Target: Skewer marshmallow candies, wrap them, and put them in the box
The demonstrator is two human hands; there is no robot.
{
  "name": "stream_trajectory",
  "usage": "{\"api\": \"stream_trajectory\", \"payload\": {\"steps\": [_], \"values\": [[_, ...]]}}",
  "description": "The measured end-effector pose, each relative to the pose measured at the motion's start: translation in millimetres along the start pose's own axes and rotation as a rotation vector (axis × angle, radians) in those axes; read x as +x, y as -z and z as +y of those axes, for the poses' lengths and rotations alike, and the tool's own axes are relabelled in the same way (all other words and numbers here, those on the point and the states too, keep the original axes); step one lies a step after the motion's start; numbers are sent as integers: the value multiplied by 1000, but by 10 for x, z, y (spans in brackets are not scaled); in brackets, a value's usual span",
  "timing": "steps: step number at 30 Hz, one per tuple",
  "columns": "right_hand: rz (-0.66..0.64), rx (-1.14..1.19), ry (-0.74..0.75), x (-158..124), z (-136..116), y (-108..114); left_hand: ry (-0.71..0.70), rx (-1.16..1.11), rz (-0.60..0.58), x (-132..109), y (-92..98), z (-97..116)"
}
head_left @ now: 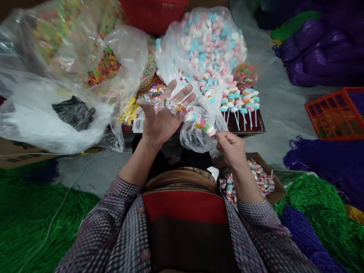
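My right hand (231,148) pinches the lower end of a marshmallow skewer (211,131), which slants up and left with pink, white, green and yellow pieces. My left hand (163,123) is open, palm up, thumb and fingers apart. Across its fingers lies a clear printed wrapper (179,109); whether this wrapper covers the skewer's upper end I cannot tell. Behind the skewer is a crumpled clear plastic bag (192,137). Several finished-looking marshmallow skewers (240,100) lie side by side on the table to the right, their white sticks pointing toward me.
A big bag of pastel marshmallows (214,36) stands at the back, beside bags of colourful gummies (105,66). Yellow ties (129,111) lie left of my left hand. A cardboard box (280,193) of wrapped sweets sits low right. An orange crate (332,115) is further right.
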State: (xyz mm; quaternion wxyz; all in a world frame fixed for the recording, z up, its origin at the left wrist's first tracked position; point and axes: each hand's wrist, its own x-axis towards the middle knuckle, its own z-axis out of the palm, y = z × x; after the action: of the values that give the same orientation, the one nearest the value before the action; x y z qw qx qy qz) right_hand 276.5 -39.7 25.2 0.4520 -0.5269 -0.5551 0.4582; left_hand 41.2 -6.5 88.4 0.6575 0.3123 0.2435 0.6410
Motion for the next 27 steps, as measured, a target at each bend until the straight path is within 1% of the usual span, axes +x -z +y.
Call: {"api": "stream_trajectory", "payload": {"steps": [3,5,7,9,12,16,19,22,25,27], "values": [[-28,168,-73,2,11,-205,-35,21,-43,-23,-57,-88],[-56,217,-83,-7,-20,-286,-27,58,-7,-12,-61,-126],[-87,203,-70,-29,-70,-309,-35,55,48,18,-64,-121],[-115,122,-43,-60,-124,-297,-35,52,102,55,-79,-89],[-121,38,-18,-103,-186,-322,14,114,170,81,-122,-66],[-88,147,-38,-109,-205,-516,83,151,161,43,-171,-126],[-127,199,-72,-90,-192,-617,107,166,154,26,-152,-137],[-154,86,-37,-93,-184,-590,73,155,166,58,-100,-98],[-74,-73,41,-120,-197,-560,27,132,154,87,-65,-117],[-36,-81,44,-132,-211,-598,31,134,115,67,-58,-184]]}}
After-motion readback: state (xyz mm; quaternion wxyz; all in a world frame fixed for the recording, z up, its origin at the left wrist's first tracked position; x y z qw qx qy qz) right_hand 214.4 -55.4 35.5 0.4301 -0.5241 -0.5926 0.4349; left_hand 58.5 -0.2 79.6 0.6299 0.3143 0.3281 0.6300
